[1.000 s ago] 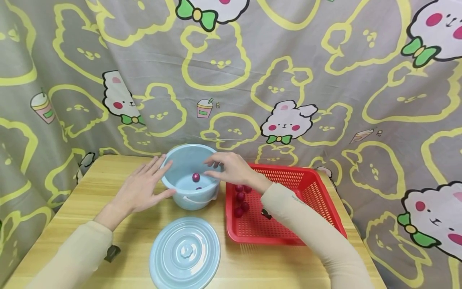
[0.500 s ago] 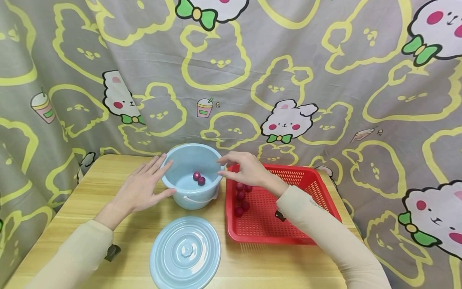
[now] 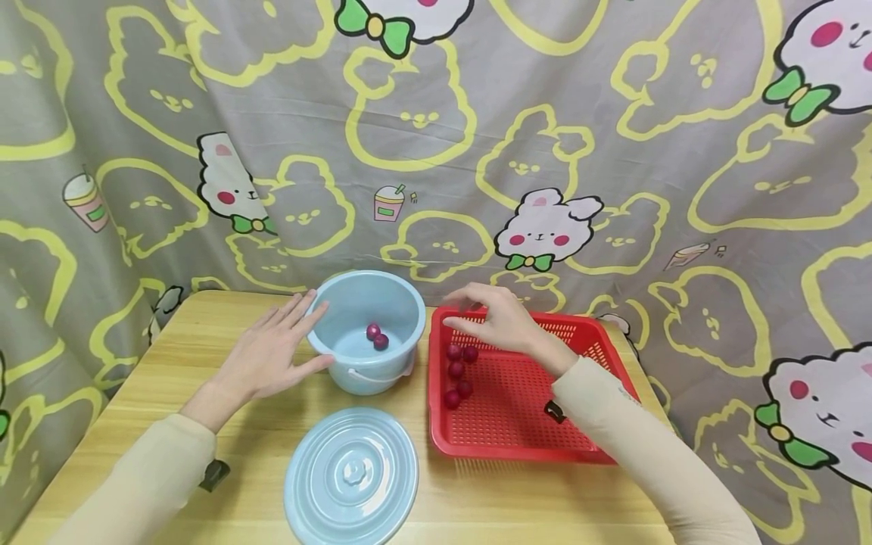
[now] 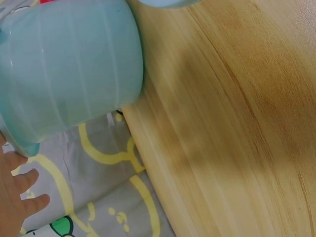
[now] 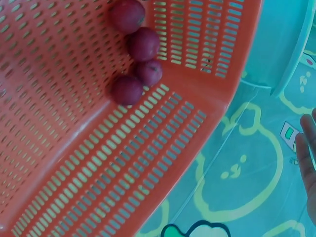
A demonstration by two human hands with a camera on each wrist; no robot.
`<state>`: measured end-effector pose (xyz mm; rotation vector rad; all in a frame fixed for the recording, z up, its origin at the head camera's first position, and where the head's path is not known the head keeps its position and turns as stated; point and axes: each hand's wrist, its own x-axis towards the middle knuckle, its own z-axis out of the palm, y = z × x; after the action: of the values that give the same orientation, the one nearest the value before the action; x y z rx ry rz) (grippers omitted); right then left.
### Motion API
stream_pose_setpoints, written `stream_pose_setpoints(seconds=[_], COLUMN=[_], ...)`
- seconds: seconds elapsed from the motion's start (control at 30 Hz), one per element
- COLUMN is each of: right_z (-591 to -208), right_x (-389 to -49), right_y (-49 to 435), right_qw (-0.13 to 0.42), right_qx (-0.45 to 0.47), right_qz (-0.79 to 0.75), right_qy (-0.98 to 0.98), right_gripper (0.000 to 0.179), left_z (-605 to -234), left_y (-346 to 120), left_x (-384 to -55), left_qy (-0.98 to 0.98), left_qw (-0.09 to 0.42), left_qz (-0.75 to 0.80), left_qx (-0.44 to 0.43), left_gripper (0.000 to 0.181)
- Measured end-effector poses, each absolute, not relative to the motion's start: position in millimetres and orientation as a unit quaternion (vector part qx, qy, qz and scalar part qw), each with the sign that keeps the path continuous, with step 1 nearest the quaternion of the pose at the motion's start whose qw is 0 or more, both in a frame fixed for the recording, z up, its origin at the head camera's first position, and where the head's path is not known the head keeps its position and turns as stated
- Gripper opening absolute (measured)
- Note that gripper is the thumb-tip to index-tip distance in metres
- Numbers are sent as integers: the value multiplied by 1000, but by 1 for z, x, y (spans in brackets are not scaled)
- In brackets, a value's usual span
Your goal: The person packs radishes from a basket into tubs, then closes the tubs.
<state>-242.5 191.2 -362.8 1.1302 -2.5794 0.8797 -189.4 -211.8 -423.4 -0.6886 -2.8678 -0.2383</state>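
A light blue bucket [image 3: 364, 376] with a white handle stands at the back of the table, holding two round dark red fruits [image 3: 381, 342], like plums. My left hand [image 3: 269, 352] has its fingers stretched at the bucket's left rim; in the left wrist view its fingertips show beside the rim. Over the back left part of the red plastic basket [image 3: 507, 412] hovers my right hand [image 3: 500, 322], its fingers slightly bent and apart, nothing visible between them. Several more dark red fruits [image 5: 143, 44] lie together along the basket's left side.
A round blue lid [image 3: 354, 503] with a small knob lies flat in front of the bucket. The wooden table [image 3: 238, 469] ends at a patterned grey curtain [image 3: 436, 189] behind. The basket stands close to the bucket's right side.
My right hand has drawn back from over the bucket to the right, above the basket. Both fruits in the bucket now show fully. The left hand has stayed at the rim.
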Motion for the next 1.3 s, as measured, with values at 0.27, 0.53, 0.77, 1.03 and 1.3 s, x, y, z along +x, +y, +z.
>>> stream_pose_setpoints(seconds=[0.27,0.53,0.77,1.03,1.3], right_z=[-366,-381,-401,-423,-439], right_x=[-242,-245,-246,-249,-254], right_y=[213,230,238,245,246], right_qw=[93,90,66,39,7], right_qx=[357,337,332,299,295], right_qz=[279,270,271,255,229], right_qy=[-887,-897,-901,-919,-928], right_gripper=[35,33,33,38,38], left_z=[-422,-423,-422,-422,-422], left_y=[-211,-212,-213,-212,-212], left_x=[-189,-189,-188,-188,-188], left_qy=[-965,-964,-965,-965,-965], left_qw=[92,94,94,93,95], left_qz=[-80,-81,-79,-78,-77], left_qx=[-233,-234,-233,-233,-233], left_gripper=[94,94,94,94,94])
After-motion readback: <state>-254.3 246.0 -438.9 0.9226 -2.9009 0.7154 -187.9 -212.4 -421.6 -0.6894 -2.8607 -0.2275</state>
